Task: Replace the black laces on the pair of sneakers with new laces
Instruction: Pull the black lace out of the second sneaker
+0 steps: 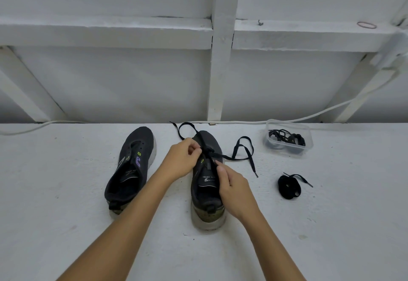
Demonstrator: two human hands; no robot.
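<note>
Centrally on the white bench [66,225], the right shoe [207,183] sits between both hands. Left hand [181,161] pinches the black lace [240,148] over the eyelets; right hand [234,190] pinches it nearer the tongue, whose white print is too blurred to read. Beside it lies the left shoe [130,168], unlaced. Toward the right edge: a coiled lace [289,187] and a clear tub [289,140] of laces.
</note>
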